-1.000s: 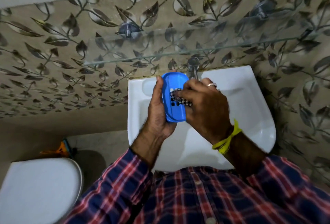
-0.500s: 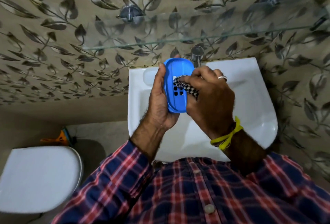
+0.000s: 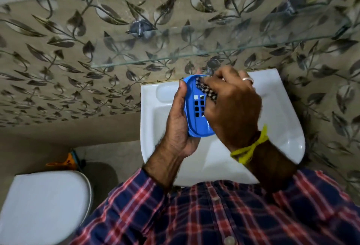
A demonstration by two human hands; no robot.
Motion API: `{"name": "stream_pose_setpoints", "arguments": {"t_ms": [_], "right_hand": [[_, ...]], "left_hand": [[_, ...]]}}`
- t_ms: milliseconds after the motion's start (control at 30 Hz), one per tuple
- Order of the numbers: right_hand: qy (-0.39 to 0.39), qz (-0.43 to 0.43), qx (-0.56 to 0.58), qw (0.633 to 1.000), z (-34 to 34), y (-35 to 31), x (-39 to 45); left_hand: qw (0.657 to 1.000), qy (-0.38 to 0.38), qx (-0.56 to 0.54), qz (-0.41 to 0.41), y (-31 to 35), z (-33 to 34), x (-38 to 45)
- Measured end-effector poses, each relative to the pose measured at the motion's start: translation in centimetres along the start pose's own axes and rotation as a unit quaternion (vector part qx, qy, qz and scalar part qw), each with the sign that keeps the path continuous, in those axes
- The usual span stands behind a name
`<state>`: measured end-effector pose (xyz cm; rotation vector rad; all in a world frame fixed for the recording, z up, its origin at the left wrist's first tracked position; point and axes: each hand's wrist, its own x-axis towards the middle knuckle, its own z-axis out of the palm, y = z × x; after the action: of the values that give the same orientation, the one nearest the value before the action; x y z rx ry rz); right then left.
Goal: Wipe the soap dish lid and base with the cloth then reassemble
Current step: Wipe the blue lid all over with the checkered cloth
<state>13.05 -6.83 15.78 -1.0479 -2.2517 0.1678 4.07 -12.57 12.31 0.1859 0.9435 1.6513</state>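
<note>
A blue plastic soap dish piece point(image 3: 195, 117) with a grid of square drain holes is held on edge over the white basin. My left hand point(image 3: 178, 125) grips it from the left side, thumb along its rim. My right hand point(image 3: 231, 106) presses a black-and-white checked cloth point(image 3: 206, 90) against the upper inside of the blue piece; most of the cloth is hidden under my fingers. The other piece of the soap dish is not visible.
The white wash basin point(image 3: 280, 127) sits below my hands, its tap point(image 3: 212, 66) just behind them. A glass shelf point(image 3: 155, 60) juts from the leaf-patterned wall above. A white toilet lid point(image 3: 44, 205) is at lower left, an orange object point(image 3: 68, 161) behind it.
My right hand has slid the cloth from the middle of the blue piece up towards its top end, uncovering the drain holes. My left hand keeps the same grip.
</note>
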Motion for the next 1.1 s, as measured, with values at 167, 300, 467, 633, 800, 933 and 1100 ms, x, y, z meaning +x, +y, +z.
{"name": "stream_pose_setpoints", "arguments": {"t_ms": [167, 300, 467, 633, 800, 933, 1100], "right_hand": [[-0.025, -0.078, 0.010, 0.997, 0.4, -0.1, -0.6], [-0.036, -0.016, -0.001, 0.999, 0.6, 0.0, -0.4], [-0.046, 0.006, -0.040, 0.998, 0.8, 0.3, -1.4], [-0.061, -0.032, -0.029, 0.997, 1.4, 0.3, -1.2], [-0.034, 0.008, -0.008, 0.999, 1.6, 0.9, 0.0], [-0.070, -0.027, 0.010, 0.997, 1.2, 1.0, -1.3], [-0.058, 0.000, 0.005, 0.998, 1.5, 1.4, -1.1]], "left_hand": [[1.000, 0.006, -0.005, -0.001, -0.5, -0.5, -0.4], [0.999, 0.023, 0.016, 0.032, -0.7, -0.1, -0.4], [0.996, 0.023, 0.038, 0.073, -0.9, -0.7, 0.0], [0.997, 0.014, 0.014, 0.073, -0.3, -1.2, 0.2], [0.998, 0.016, 0.026, 0.049, -0.7, -0.8, 0.0], [0.998, 0.017, 0.018, 0.053, 0.2, -1.3, 0.3], [0.998, 0.025, 0.040, 0.036, -0.5, -1.2, 0.4]]}}
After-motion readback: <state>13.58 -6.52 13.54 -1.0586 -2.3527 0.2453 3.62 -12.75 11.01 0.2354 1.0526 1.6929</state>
